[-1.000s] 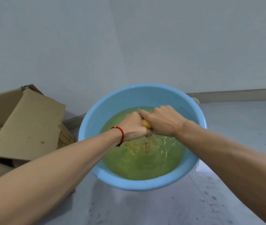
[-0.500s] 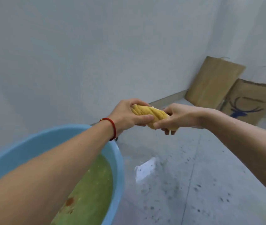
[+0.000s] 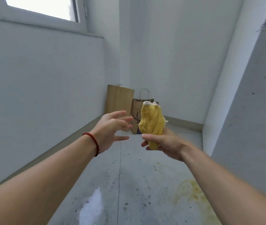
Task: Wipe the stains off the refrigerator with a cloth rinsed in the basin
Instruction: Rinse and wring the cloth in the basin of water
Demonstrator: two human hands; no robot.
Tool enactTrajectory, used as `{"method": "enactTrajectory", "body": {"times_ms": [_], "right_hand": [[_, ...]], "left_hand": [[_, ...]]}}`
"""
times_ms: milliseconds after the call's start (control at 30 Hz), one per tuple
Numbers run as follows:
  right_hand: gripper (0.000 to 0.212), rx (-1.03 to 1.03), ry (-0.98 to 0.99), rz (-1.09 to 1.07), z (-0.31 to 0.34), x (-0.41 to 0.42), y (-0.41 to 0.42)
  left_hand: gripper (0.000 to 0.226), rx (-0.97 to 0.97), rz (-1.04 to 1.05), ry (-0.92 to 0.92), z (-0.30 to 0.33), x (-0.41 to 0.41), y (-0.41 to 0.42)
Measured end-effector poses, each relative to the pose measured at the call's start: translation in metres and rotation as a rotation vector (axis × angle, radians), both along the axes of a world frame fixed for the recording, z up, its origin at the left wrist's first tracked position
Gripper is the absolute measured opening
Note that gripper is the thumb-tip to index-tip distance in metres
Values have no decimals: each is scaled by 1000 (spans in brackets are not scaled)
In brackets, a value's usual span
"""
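My right hand (image 3: 164,142) grips the lower end of a wrung, crumpled yellow cloth (image 3: 151,122), which stands upright above the fist with a white edge at its top. My left hand (image 3: 112,125), with a red string on the wrist, hovers just left of the cloth with its fingers spread, not touching it. A tall white surface with dark specks (image 3: 249,111) rises at the right; it may be the refrigerator's side. The basin is out of view.
Two brown paper bags (image 3: 120,99) (image 3: 136,117) lean in the far corner. The grey floor (image 3: 129,184) has dark specks, a wet shine near me and a yellowish stain (image 3: 187,191) at the right. A window (image 3: 43,5) sits high on the left wall.
Both hands lifted the twisted cloth out of the basin and the view swung right and up. My left hand has let go of the cloth; my right hand alone holds it.
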State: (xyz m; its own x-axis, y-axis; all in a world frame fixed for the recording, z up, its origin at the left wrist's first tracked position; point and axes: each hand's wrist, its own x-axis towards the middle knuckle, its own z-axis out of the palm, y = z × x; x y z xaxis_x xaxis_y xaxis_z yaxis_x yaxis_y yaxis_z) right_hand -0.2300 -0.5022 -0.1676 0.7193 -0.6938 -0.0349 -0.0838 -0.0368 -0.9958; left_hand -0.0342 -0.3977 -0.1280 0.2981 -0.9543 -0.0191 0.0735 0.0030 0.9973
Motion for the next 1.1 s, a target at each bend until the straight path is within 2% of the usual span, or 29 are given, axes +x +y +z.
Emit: {"method": "enactTrajectory", "body": {"times_ms": [67, 167, 300, 400, 500, 600, 667, 733, 767, 800, 867, 933, 1000, 1100], "right_hand": [[41, -69, 75, 52, -3, -16, -4], [48, 31, 68, 126, -14, -39, -14], [55, 233, -166, 149, -28, -72, -37], [60, 317, -335, 28, -37, -86, -60], [67, 474, -491, 22, -48, -90, -75], [60, 594, -609, 24, -55, -102, -88], [70, 641, -555, -14, -54, -113, -93], [109, 606, -289, -91, -52, -123, -98], [122, 490, -107, -144, -48, -128, -101], [120, 335, 3, -175, -46, -136, -107], [82, 136, -13, -127, -43, -148, -114], [53, 265, -188, 5, -36, -161, -112], [37, 394, -399, 46, -36, -177, -111], [23, 259, -619, -204, -39, -202, -118]], "left_hand": [[47, 28, -96, -44, -11, -25, -10], [26, -82, 31, -106, -33, -64, -24], [16, -115, 137, -136, -45, -87, -38], [17, -113, 180, -72, -40, -104, -47], [22, -161, 162, -4, -28, -129, -56], [23, -229, 179, 52, -14, -165, -75], [20, -259, 169, 51, -5, -189, -90], [18, -226, 160, -98, 3, -208, -102], [17, -196, 156, -209, 5, -215, -108], [17, -164, 147, -312, 8, -223, -116], [18, -120, 108, -446, 14, -234, -128], [18, -102, 84, -493, 19, -242, -137], [17, -109, 85, -516, 19, -253, -147], [15, -138, 180, -562, 9, -269, -162]]}}
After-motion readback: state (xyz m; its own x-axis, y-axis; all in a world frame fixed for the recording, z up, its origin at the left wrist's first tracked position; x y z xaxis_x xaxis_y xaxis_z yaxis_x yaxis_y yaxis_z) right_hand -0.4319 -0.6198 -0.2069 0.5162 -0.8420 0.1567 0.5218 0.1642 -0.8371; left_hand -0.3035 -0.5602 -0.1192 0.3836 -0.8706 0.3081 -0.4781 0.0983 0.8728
